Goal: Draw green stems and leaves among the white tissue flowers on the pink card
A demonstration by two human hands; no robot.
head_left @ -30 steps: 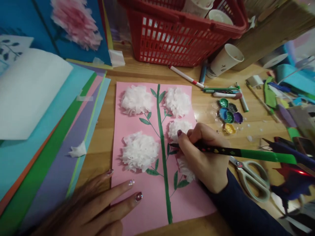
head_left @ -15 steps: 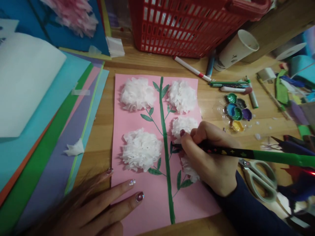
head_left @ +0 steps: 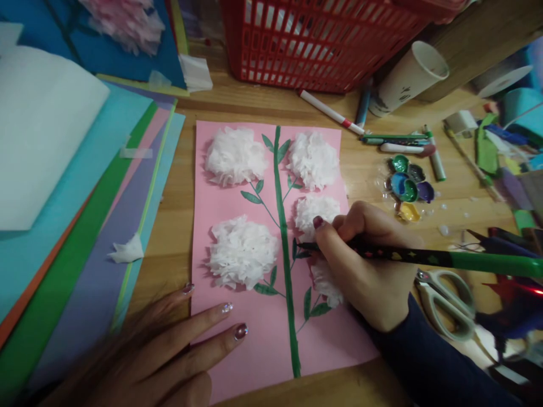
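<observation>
A pink sheet of paper (head_left: 246, 350) lies on the wooden table, with a green stem (head_left: 289, 294) and small green leaves (head_left: 265, 289) on it. Several white ruffled paper flowers (head_left: 244, 251) are on both sides of the stem. My right hand (head_left: 373, 265) is closed around a black and green pen (head_left: 428, 257), and its dark tip is at a small leaf right of the stem. Part of the lower right flower (head_left: 327, 282) is hidden behind my fingers. With fingers spread, my left hand (head_left: 178, 350) rests flat on the sheet's lower left part.
Coloured paper sheets (head_left: 91, 271) are stacked at left. A red basket (head_left: 314, 51) and a paper cup (head_left: 409, 76) stand at the back. Paint pots (head_left: 409, 191), several pens (head_left: 396, 138) and scissors (head_left: 445, 305) lie to the right.
The pen tip has shifted slightly from the leaf's left side towards its right. The whole view has moved a little, so things sit slightly higher. My left hand stays on the sheet.
</observation>
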